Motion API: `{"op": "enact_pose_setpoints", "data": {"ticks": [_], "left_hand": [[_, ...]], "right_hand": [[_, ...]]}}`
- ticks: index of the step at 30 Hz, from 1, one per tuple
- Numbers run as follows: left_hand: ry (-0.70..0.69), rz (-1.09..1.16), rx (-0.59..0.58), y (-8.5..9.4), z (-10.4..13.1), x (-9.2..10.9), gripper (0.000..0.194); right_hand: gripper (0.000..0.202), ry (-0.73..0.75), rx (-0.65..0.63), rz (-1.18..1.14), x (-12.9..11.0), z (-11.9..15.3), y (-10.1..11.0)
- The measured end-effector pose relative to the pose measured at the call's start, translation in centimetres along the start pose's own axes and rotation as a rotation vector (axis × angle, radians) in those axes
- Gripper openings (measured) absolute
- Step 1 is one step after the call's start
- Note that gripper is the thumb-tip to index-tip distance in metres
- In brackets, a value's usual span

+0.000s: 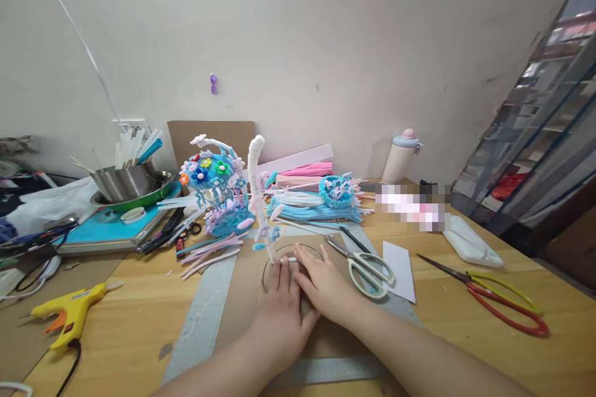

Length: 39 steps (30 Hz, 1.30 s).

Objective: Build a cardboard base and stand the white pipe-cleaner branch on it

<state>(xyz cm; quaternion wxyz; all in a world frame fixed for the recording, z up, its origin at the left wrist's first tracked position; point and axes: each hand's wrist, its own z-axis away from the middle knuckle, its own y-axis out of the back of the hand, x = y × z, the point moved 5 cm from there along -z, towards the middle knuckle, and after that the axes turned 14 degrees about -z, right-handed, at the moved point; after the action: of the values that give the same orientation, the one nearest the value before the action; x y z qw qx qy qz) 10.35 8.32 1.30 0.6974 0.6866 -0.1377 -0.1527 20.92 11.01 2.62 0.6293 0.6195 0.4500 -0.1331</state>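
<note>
A white wrapped stem (254, 180) with a curved top and small pink and blue flowers stands upright on a brown cardboard sheet (239, 310). A circle is drawn on the sheet around its foot. My left hand (279, 304) lies with straight fingertips pressed at the foot of the stem. Just right of it, my right hand (326, 282) reaches over with fingers stretched flat, touching a short white piece (292, 259) at the base. Part of the base is hidden under the fingers. Grey-handled scissors (370, 273) lie close to the right hand.
A blue flowered pipe-cleaner piece (223, 198) stands behind left. Bundles of blue pipe cleaners (316, 212) lie at the back. A yellow glue gun (74, 313) rests left; red-and-yellow scissors (503, 301) and a white phone-shaped case (472, 242) lie right. A bottle (400, 158) stands by the wall.
</note>
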Motion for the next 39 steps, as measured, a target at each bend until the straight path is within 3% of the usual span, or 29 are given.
{"op": "enact_pose_setpoints", "data": {"ticks": [3, 7, 11, 14, 17, 19, 21, 23, 25, 32, 39], "left_hand": [[0.081, -0.017, -0.113, 0.1, 0.5, 1.4, 0.092], [0.122, 0.019, -0.076, 1.1, 0.8, 1.6, 0.098], [0.085, 0.13, -0.077, 2.3, 1.2, 0.1, 0.099], [-0.009, 0.226, -0.004, 3.7, 1.5, -1.3, 0.093], [-0.104, 0.308, -0.021, 4.1, 2.1, -2.6, 0.096], [-0.125, 0.413, 0.007, 4.2, 2.3, -3.8, 0.072], [-0.01, 0.513, 0.084, 3.9, 2.2, -5.7, 0.027], [0.152, 0.528, 0.152, 3.3, 1.7, -7.7, 0.029], [0.222, 0.523, 0.185, 2.6, 0.7, -8.9, 0.03], [0.051, 0.482, 0.185, 2.1, -2.9, -8.3, 0.018], [-0.022, 0.281, 0.223, 2.2, -2.7, -7.8, 0.015]], "right_hand": [[0.053, 0.009, -0.048, -0.011, 0.2, -0.1, 0.2], [0.056, 0.01, -0.053, -0.024, 0.0, 0.3, 0.0], [0.062, -0.03, -0.019, -0.039, -0.1, 0.6, -0.4], [0.07, -0.014, 0.009, -0.057, -0.3, 0.5, -0.6], [0.071, -0.005, 0.063, -0.042, -0.4, 0.4, -0.6], [0.069, 0.004, 0.082, -0.023, -0.4, 0.3, -0.8], [0.07, 0.007, 0.087, -0.019, -0.4, 0.3, -0.9], [0.073, -0.001, 0.088, -0.02, -0.2, 0.4, -1.0], [0.074, 0.0, 0.086, -0.023, -0.1, 0.4, -1.0], [0.073, 0.034, 0.07, -0.099, 0.2, 0.3, -0.9], [0.062, 0.066, 0.049, -0.107, 0.3, 0.3, -0.5]]}}
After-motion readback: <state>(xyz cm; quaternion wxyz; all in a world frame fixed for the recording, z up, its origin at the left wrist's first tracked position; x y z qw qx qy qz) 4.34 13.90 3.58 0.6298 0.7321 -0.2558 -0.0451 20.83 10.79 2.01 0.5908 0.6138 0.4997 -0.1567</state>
